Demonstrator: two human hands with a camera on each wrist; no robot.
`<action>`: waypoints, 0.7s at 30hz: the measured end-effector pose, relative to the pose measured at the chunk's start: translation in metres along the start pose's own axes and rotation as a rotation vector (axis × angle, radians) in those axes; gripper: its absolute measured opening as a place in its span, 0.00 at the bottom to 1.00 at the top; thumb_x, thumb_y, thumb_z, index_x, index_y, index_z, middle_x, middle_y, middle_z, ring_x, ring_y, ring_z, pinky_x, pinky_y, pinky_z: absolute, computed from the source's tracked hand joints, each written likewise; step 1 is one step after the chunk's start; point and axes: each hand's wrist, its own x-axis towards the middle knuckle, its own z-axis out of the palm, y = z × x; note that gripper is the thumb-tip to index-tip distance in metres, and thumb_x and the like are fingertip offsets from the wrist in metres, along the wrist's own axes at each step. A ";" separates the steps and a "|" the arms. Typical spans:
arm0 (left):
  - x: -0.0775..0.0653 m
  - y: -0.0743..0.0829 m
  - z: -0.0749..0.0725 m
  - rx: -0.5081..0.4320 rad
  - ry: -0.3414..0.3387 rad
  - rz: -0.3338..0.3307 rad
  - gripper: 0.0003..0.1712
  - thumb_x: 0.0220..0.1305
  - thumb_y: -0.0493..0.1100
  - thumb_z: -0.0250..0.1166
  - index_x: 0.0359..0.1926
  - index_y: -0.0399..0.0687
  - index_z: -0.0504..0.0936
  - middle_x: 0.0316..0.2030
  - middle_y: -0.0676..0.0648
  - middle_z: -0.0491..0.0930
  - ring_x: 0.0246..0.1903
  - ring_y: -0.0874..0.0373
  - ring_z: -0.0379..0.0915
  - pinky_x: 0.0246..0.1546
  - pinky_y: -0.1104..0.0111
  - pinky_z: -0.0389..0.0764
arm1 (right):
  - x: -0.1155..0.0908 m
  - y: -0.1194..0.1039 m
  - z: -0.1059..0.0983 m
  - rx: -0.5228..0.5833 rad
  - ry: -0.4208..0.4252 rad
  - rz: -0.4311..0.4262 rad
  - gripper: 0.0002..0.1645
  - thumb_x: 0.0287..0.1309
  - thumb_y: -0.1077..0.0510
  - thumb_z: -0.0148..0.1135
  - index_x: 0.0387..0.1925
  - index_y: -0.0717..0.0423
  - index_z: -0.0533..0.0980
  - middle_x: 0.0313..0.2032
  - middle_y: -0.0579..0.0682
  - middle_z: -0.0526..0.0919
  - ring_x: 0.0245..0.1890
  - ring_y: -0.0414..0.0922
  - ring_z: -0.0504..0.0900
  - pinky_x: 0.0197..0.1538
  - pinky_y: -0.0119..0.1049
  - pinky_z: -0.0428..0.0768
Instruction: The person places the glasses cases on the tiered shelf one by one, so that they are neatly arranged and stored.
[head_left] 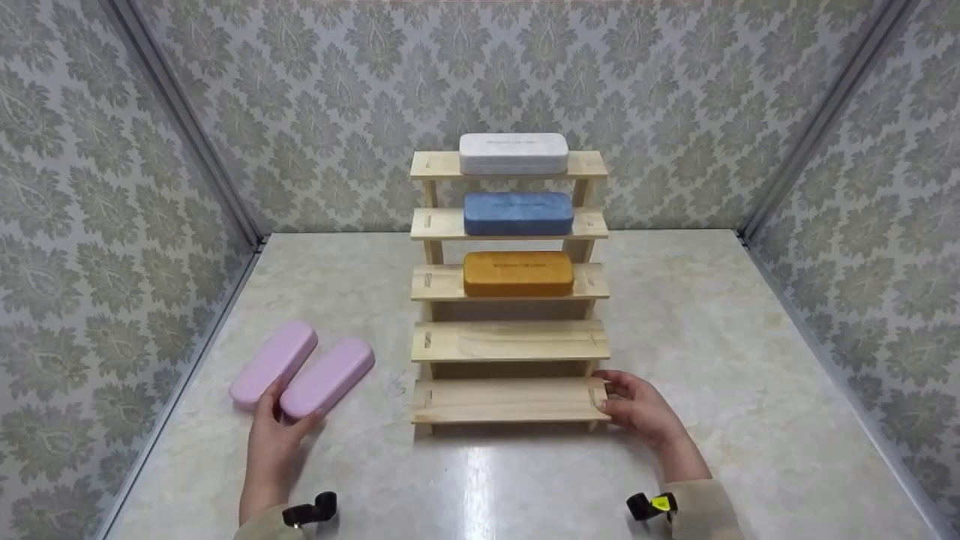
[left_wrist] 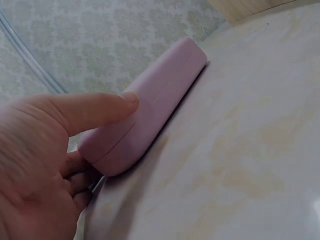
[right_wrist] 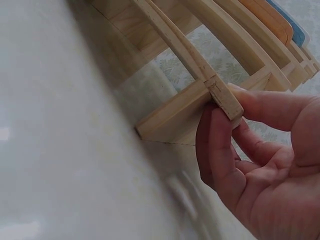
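Observation:
Two pink glasses cases lie side by side on the table at the left, slanting away to the right. My left hand (head_left: 274, 442) grips the near end of the right-hand pink glasses case (head_left: 330, 379), its thumb (left_wrist: 102, 111) along one side and the other fingers partly hidden behind. Beside it is the other pink glasses case (head_left: 274, 364). At the right, my right hand (head_left: 646, 409) pinches the right end of the lowest step of a wooden tiered display rack (head_left: 510, 401). The thumb lies on top of that board, with fingers curled beneath.
On the rack's upper steps sit a white case (head_left: 514, 156), a blue case (head_left: 517, 215) and an orange case (head_left: 517, 275), one per step. The two lower steps show bare wood. Patterned wall panels (head_left: 337, 112) enclose the table (head_left: 690, 322) at the back and sides.

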 end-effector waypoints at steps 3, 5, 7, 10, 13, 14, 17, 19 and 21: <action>0.001 -0.003 0.002 0.033 0.005 0.031 0.62 0.61 0.35 0.73 0.83 0.47 0.40 0.83 0.39 0.41 0.82 0.43 0.38 0.82 0.49 0.45 | 0.000 0.001 0.000 0.003 -0.001 -0.003 0.42 0.65 0.64 0.64 0.74 0.72 0.57 0.56 0.55 0.79 0.45 0.40 0.84 0.46 0.33 0.87; 0.001 -0.004 0.002 0.052 0.011 0.051 0.61 0.60 0.34 0.73 0.83 0.47 0.42 0.82 0.38 0.43 0.82 0.42 0.40 0.82 0.50 0.46 | 0.000 0.001 0.000 0.005 0.000 -0.005 0.42 0.65 0.64 0.64 0.74 0.73 0.57 0.56 0.55 0.79 0.45 0.40 0.84 0.46 0.33 0.87; 0.001 -0.005 0.003 0.066 0.022 0.056 0.61 0.59 0.35 0.73 0.83 0.46 0.43 0.82 0.37 0.44 0.81 0.41 0.41 0.82 0.50 0.46 | 0.000 0.001 0.000 0.008 -0.002 -0.007 0.42 0.65 0.65 0.64 0.74 0.73 0.56 0.57 0.56 0.79 0.46 0.40 0.84 0.47 0.33 0.87; -0.001 -0.004 0.004 0.057 0.037 0.045 0.61 0.58 0.35 0.74 0.83 0.46 0.44 0.82 0.37 0.45 0.81 0.41 0.42 0.82 0.50 0.47 | 0.000 0.000 0.000 0.013 -0.003 -0.004 0.42 0.65 0.65 0.64 0.74 0.72 0.57 0.57 0.56 0.79 0.46 0.41 0.84 0.47 0.33 0.87; -0.003 -0.003 0.006 0.022 0.060 0.027 0.61 0.57 0.36 0.75 0.83 0.48 0.45 0.82 0.39 0.46 0.81 0.43 0.43 0.82 0.51 0.48 | 0.000 0.000 0.000 0.003 -0.003 -0.001 0.42 0.65 0.64 0.64 0.74 0.72 0.57 0.56 0.55 0.79 0.45 0.40 0.84 0.46 0.33 0.87; -0.004 -0.002 0.007 0.009 0.066 0.025 0.61 0.57 0.36 0.75 0.83 0.49 0.45 0.82 0.40 0.46 0.81 0.44 0.43 0.82 0.51 0.49 | 0.000 0.000 0.000 0.000 -0.003 0.000 0.42 0.65 0.64 0.64 0.74 0.72 0.57 0.56 0.55 0.80 0.45 0.40 0.84 0.46 0.33 0.87; -0.007 0.000 0.009 -0.020 0.091 0.027 0.60 0.59 0.37 0.74 0.83 0.52 0.46 0.81 0.39 0.51 0.79 0.44 0.50 0.80 0.51 0.54 | 0.000 0.000 0.000 -0.010 -0.004 -0.002 0.42 0.65 0.64 0.64 0.74 0.72 0.57 0.55 0.54 0.80 0.45 0.39 0.84 0.45 0.32 0.86; -0.008 0.002 0.010 -0.028 0.105 0.037 0.59 0.60 0.37 0.74 0.83 0.53 0.47 0.78 0.38 0.55 0.76 0.44 0.56 0.78 0.52 0.59 | 0.000 0.000 -0.001 -0.009 -0.005 -0.005 0.42 0.65 0.64 0.64 0.74 0.72 0.57 0.55 0.53 0.80 0.45 0.39 0.84 0.45 0.32 0.86; -0.008 0.003 0.011 -0.035 0.115 0.047 0.57 0.61 0.37 0.73 0.82 0.54 0.48 0.75 0.38 0.59 0.72 0.44 0.60 0.73 0.56 0.64 | 0.000 0.001 -0.001 0.001 -0.012 -0.007 0.42 0.65 0.64 0.64 0.74 0.72 0.57 0.54 0.52 0.80 0.45 0.39 0.84 0.45 0.32 0.86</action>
